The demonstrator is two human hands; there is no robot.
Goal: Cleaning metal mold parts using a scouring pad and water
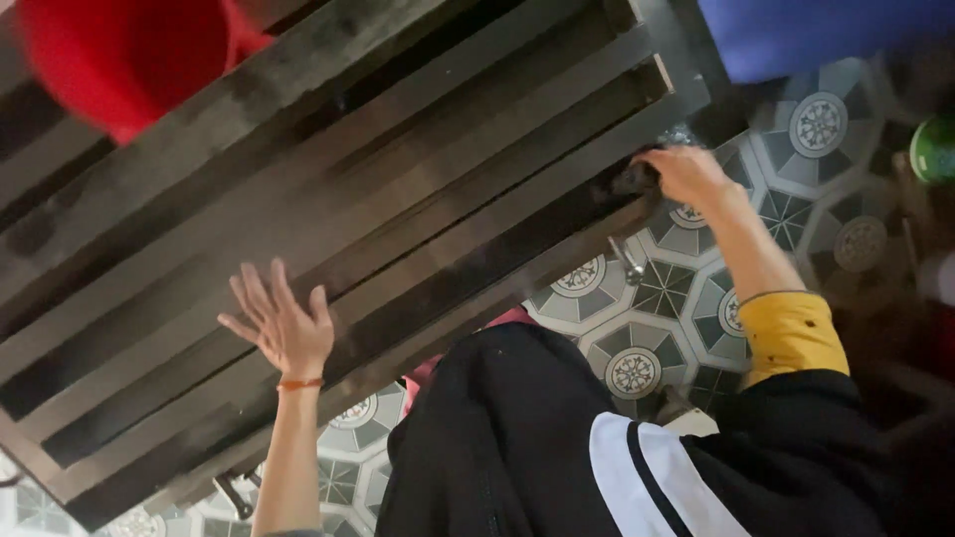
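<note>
A large dark wooden slatted frame (pixel 398 149) lies slanted across the patterned tile floor (pixel 647 328). My left hand (pixel 284 328), with an orange band at the wrist, is spread open with its fingers apart over the frame's near slats. It holds nothing. My right hand (pixel 686 174), on an arm with a yellow cuff, is curled over the dark end of a slat near the frame's right corner. What lies under its fingers is blurred. A small metal fitting (pixel 629 261) sticks out of the frame's near rail just below that hand.
A red object (pixel 119 60) is blurred at the top left and a blue one (pixel 826 30) at the top right. A green round thing (pixel 935 149) sits at the right edge. Black clothing with a white stripe (pixel 557 447) fills the bottom middle.
</note>
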